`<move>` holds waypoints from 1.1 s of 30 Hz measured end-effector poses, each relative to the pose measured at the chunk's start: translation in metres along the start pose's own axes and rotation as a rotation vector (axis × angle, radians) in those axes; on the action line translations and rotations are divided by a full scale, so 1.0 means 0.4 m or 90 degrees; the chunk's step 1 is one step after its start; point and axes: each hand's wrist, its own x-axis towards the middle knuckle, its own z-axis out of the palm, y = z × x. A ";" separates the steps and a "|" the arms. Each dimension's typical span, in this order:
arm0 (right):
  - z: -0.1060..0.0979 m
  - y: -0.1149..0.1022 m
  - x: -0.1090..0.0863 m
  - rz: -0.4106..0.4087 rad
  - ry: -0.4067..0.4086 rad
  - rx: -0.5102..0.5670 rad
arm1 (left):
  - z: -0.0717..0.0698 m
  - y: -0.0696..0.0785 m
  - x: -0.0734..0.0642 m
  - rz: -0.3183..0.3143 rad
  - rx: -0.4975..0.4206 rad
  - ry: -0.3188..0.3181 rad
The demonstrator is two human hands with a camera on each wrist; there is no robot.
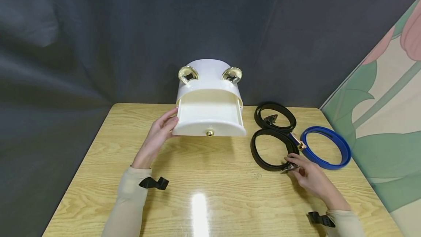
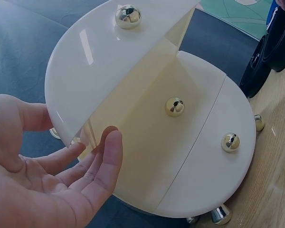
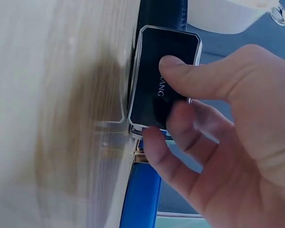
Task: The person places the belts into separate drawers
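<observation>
A white round-fronted drawer box (image 1: 209, 72) stands at the back of the table, its top drawer (image 1: 210, 129) pulled out. My left hand (image 1: 159, 132) pinches that drawer's left corner, thumb at the front panel's edge; in the left wrist view two lower drawers with gold knobs (image 2: 175, 107) are closed. To the right, a coiled black belt (image 1: 254, 151) lies on the table. My right hand (image 1: 312, 178) holds this belt at its buckle (image 3: 149, 61), a dark rectangular plate with a silver rim; the thumb is on its face and the fingers curl at its edge.
Behind the front belt lies a second coiled black belt (image 1: 291, 114). A coiled blue belt (image 1: 345, 151) with a gold buckle is just right of it. A dark curtain (image 1: 210, 17) hangs behind the wooden table (image 1: 213, 178), and a flowered panel (image 1: 388, 120) stands along the right side.
</observation>
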 end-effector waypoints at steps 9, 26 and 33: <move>0.023 -0.021 0.018 -0.021 0.026 -0.036 | 0.001 0.001 -0.002 -0.002 -0.001 0.002; 0.045 -0.021 0.023 -0.020 0.015 -0.043 | 0.005 -0.001 -0.001 -0.001 -0.002 0.003; 0.046 -0.028 0.021 -0.024 0.015 -0.031 | 0.005 0.001 -0.001 -0.004 0.000 0.007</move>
